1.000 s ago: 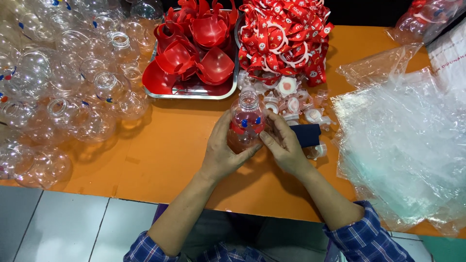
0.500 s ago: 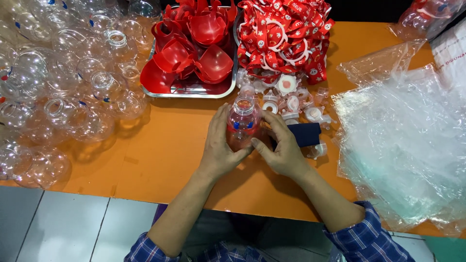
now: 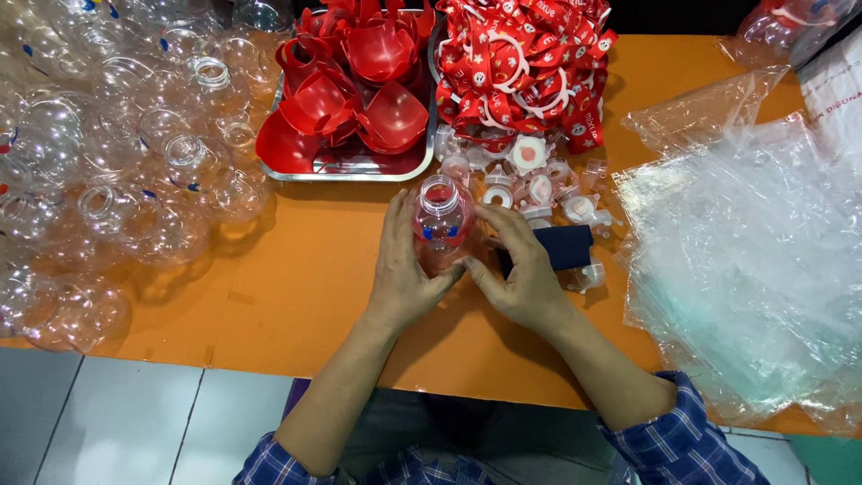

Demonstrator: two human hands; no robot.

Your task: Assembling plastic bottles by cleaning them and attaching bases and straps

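Tabletop (image 3: 296, 296), orange, runs under everything. Clear plastic bags (image 3: 754, 260) heaped at my right; pile of empty clear bottles (image 3: 117, 171) at my left. Metal tray (image 3: 359, 169) ahead holds red plastic cups (image 3: 359, 90); just beside it, a mound of red printed straps (image 3: 525, 67), with small white caps (image 3: 530, 184) scattered below. Dark blue flat piece (image 3: 566, 247) lies by my right hand (image 3: 525, 278), possibly a cloth. My left hand (image 3: 404, 269) wraps one small clear bottle (image 3: 440, 224), upright, neck open, held over the table's middle. Both hands' fingers curled and pressed against its sides.
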